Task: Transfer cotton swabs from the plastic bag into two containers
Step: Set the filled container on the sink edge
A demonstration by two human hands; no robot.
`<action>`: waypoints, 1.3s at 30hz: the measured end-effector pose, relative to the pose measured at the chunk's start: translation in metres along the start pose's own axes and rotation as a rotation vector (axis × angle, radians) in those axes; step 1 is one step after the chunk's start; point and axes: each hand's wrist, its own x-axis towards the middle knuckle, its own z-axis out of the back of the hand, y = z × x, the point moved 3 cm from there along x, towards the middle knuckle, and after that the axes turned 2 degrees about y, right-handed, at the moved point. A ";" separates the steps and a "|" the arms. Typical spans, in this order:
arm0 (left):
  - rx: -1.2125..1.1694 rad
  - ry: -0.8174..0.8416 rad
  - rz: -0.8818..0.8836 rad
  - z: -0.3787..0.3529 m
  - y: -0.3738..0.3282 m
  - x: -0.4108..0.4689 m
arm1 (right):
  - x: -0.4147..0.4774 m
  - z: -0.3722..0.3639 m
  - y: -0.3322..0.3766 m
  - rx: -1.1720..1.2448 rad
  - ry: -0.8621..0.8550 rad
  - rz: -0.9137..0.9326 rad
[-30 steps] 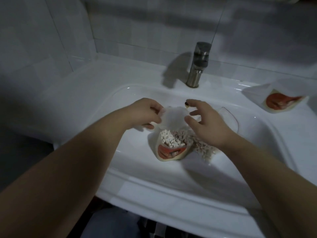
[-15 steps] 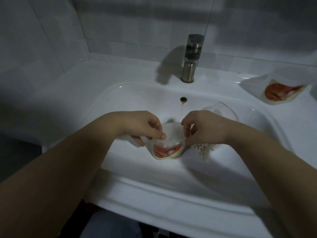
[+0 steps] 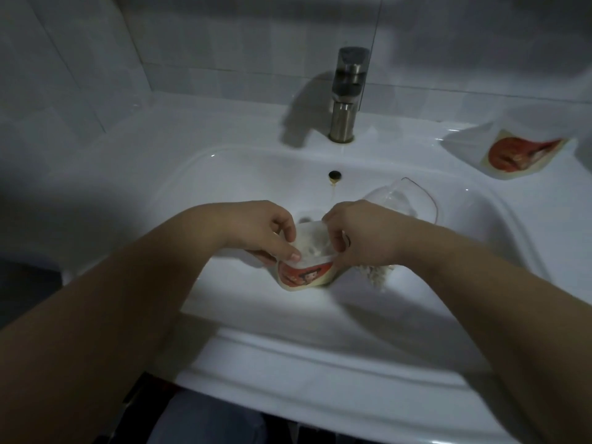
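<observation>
Both hands meet over the basin of a white sink (image 3: 288,373), close together, working on one small round container (image 3: 304,275) with a red printed label on its side. The left hand (image 3: 256,229) grips the container from its own side, fingers curled around the wall and the thumb pressed on the near edge of a translucent white lid (image 3: 312,243). The right hand (image 3: 362,232) pinches the opposite edge of the lid with curled fingers. The lid lies across the container's mouth; I cannot tell whether it is fully seated.

Just beyond and outside the right hand lies a clear plastic bag (image 3: 405,200), its mouth open toward the far basin wall. A cluster of cotton swabs (image 3: 378,274) shows under the right wrist, touching or just beside the container.

Well out past the right hand, on the sink's ledge, a second container (image 3: 525,152) with the same red label lies tilted. A metal faucet (image 3: 347,94) stands beyond both hands, with the overflow hole (image 3: 334,175) between it and them.
</observation>
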 end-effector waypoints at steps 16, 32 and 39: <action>0.135 0.036 -0.028 -0.004 -0.002 -0.005 | 0.003 -0.013 0.000 0.086 -0.032 -0.046; -0.163 -0.399 -0.225 0.037 -0.020 -0.032 | 0.000 0.028 0.009 0.905 -0.466 -0.042; -0.310 -0.642 -0.313 0.084 -0.038 -0.048 | 0.025 0.057 0.031 0.995 -0.669 0.041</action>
